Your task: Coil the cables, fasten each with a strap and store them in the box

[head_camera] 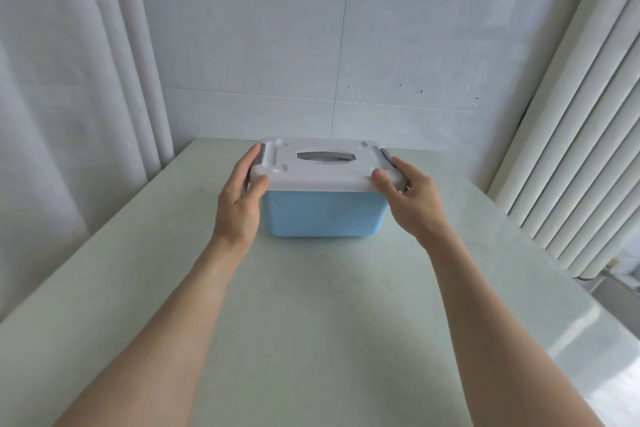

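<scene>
Pale table (pixel 311 305), one lidded blue box (pixel 322 211), two hands gripping lid (pixel 322 166): left hand (pixel 239 204), right hand (pixel 412 198)

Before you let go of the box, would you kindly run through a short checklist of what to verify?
1. Lid sits flat on the blue box: ok.
2. Left hand grips the lid's left end: ok.
3. Right hand grips the lid's right end: ok.
4. Grey side latches snapped down: cannot tell.
5. Cables inside, strapped: cannot tell, lid hides them.
6. Box stands well in from the table edge: ok.
</scene>
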Demonstrator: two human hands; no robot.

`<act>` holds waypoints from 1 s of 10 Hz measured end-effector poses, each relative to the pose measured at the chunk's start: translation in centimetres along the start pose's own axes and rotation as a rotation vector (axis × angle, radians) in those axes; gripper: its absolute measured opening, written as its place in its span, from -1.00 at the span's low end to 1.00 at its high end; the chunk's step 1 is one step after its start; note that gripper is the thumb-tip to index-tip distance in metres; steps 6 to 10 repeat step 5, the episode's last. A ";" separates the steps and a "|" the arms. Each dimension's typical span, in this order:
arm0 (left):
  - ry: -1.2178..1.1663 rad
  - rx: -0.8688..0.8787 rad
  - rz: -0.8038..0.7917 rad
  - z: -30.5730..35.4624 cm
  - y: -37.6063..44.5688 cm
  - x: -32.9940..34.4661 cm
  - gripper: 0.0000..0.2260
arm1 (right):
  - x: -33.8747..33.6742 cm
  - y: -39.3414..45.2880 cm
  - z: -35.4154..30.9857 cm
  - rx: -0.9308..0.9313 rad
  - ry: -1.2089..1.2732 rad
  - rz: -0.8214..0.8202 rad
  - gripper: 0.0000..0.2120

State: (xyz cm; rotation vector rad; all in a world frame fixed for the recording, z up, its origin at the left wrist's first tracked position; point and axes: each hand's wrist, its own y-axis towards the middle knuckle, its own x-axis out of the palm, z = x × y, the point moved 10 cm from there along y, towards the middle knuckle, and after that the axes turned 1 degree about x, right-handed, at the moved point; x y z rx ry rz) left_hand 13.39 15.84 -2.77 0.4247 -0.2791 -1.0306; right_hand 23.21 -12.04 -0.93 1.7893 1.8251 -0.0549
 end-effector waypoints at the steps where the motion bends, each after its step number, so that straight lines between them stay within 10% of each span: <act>1: 0.076 -0.013 -0.104 -0.8 1.1 1.0 -0.62 | 0.7 0.5 0.4 0.041 0.102 -0.002 -0.39; 4: 0.496 -0.248 -0.063 -0.3 1.0 0.9 -0.37 | 1.5 -0.2 -1.1 0.169 -0.049 0.056 -0.12; 5: 0.452 -0.447 0.067 -1.8 -2.2 0.0 -0.44 | 0.9 -3.5 -2.0 0.121 0.083 0.273 -0.45; 10: 0.452 -0.447 0.067 -1.8 -2.2 0.0 -0.44 | 0.9 -3.5 -2.0 0.121 0.083 0.273 -0.45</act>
